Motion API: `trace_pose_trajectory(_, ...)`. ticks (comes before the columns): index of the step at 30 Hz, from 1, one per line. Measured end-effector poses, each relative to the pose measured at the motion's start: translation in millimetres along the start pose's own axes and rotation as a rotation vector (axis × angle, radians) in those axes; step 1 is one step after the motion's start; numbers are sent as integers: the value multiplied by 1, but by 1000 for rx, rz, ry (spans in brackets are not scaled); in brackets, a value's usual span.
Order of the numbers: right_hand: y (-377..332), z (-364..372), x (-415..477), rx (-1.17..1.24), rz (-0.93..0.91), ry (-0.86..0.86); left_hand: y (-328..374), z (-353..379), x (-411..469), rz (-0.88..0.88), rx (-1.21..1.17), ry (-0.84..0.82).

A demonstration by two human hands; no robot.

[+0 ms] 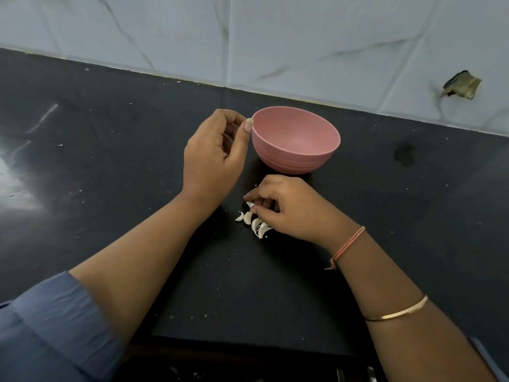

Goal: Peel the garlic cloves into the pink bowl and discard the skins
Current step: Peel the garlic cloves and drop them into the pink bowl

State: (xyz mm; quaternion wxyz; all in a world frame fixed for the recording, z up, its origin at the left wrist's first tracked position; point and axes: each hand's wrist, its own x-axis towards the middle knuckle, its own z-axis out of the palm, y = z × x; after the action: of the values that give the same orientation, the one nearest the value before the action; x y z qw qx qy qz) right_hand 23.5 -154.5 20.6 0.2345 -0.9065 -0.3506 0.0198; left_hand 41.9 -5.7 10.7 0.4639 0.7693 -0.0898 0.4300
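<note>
The pink bowl (296,150) stands on the dark counter and looks empty inside. My left hand (214,150) hovers at its left rim with curled fingers. Its thumb and forefinger tips meet right at the rim, and I cannot tell whether they pinch anything. In front of the bowl lies a small pile of unpeeled white garlic cloves (254,223). My right hand (289,208) rests over the pile's right side. Its thumb and fingertips pinch one garlic clove (249,204) at the top of the pile.
The black stone counter (110,161) runs back to a white tiled wall (303,37), which has a broken hole (461,85) at the right. Small white specks dot the counter. The counter's front edge lies below my forearms.
</note>
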Motion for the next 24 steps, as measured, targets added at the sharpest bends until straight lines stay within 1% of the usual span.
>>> trace_pose_trajectory(3,1,4,2,1,-4,19,0,-2,0,26,4,-10)
trace_pose_trajectory(5,2,5,2,16,-29,83,0,-6,1,44,-8,-8)
trace_pose_trajectory(7,1,3,2,84,-55,222,0,-10,0,38,-49,-27)
trace_pose_trajectory(9,0,-3,0,187,-64,392,2,-12,-2,19,-98,-83)
trace_pose_trajectory(11,-1,-8,-4,338,-50,530,5,-11,-4,-21,-151,-187)
trace_pose_trajectory(12,0,-11,-5,431,-27,573,6,-10,-5,-35,-185,-251)
trace_pose_trajectory(15,2,-17,-8,710,37,588,8,-9,-7,-20,-254,-406)
trace_pose_trajectory(18,2,-21,-9,919,60,581,8,-10,-7,4,-244,-456)
trace_pose_trajectory(20,1,-21,-9,980,60,574,8,-10,-7,5,-245,-461)
trace_pose_trajectory(24,2,-21,-8,967,54,584,10,-10,-7,48,-238,-470)
